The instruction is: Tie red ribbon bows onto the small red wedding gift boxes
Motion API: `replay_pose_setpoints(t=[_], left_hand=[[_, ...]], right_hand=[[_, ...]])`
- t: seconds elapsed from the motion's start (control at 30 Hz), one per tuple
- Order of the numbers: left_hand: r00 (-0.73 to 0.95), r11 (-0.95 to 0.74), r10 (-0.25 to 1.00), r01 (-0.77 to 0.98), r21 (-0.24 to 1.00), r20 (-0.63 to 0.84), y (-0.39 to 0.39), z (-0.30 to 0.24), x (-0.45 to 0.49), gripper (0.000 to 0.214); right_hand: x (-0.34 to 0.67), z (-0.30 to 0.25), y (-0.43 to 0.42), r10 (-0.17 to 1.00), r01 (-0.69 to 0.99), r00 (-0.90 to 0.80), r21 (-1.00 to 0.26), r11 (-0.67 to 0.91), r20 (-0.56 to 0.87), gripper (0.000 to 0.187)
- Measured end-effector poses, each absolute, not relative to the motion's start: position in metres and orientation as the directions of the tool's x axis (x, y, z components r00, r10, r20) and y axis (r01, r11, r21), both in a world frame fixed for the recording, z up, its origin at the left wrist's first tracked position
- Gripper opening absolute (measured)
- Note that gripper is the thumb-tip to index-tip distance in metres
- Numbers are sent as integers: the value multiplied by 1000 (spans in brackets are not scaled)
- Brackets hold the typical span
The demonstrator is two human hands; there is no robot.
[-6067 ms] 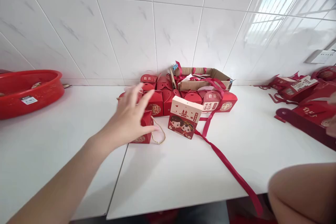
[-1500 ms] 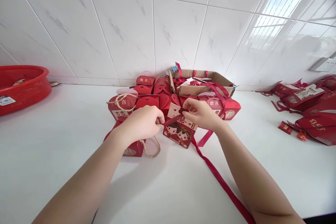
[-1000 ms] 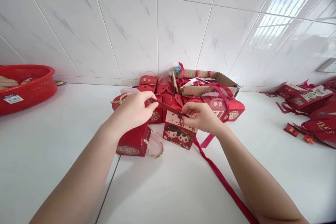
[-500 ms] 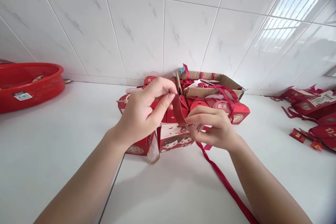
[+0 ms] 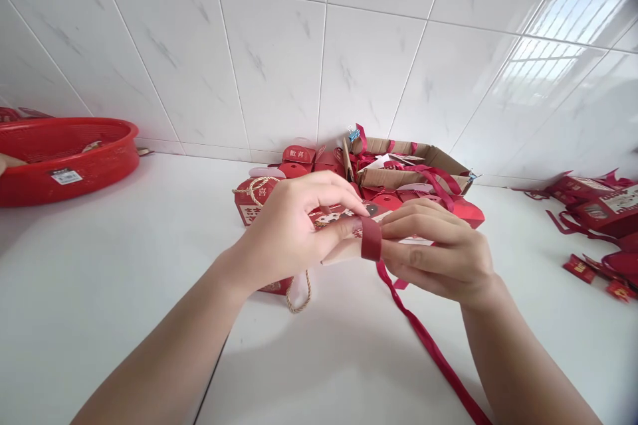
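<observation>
Both my hands hold a small pink gift box [image 5: 343,251], lifted and tilted flat above the white counter. My left hand [image 5: 294,232] grips its left side, fingers closed over the top. My right hand [image 5: 438,252] grips the right side. A dark red ribbon [image 5: 371,239] wraps round the box between my hands and trails down to the counter's front edge [image 5: 433,352]. Under my left hand a red box with a rope handle [image 5: 298,289] stands partly hidden.
Behind my hands is a cluster of red gift boxes [image 5: 299,158] and an open cardboard box [image 5: 413,163] full of ribbons, against the tiled wall. A red plastic basin [image 5: 64,159] sits at the far left. More red boxes and scraps [image 5: 593,212] lie at the right.
The pink box stood upright on the counter; now it is lifted and tipped flat between my hands, with the ribbon wrapped round it. My view has shifted slightly left.
</observation>
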State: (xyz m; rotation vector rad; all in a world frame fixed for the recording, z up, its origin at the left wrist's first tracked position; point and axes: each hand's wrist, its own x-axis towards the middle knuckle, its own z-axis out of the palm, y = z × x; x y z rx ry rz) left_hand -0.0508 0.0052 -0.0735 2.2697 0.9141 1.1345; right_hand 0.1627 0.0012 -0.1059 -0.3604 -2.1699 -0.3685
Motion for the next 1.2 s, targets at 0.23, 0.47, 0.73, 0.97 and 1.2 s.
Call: replay_pose_setpoints(t=[0.23,0.47,0.73,0.97,1.2], left_hand=[[419,-366,873,224,903,250,1,-77,-43,12],[400,-327,889,211,921,224,0,-73,-42,17],[421,-376,863,164,912,280,-1,-75,-43,11],[443,-471,827,210,857,346,-4,-70,-41,13],[510,-433,806,165,886,299,0,-71,-43,15]], right_hand=[[163,-106,3,118,414,-568,159,896,815,19],[162,-107,1,133,451,-538,151,880,833,19],[163,-106,2,131,457,-522,146,878,843,19],[162,-107,3,127,476,-482,138,868,867,23],[160,-107,6,122,479,-428,110,871,896,24]])
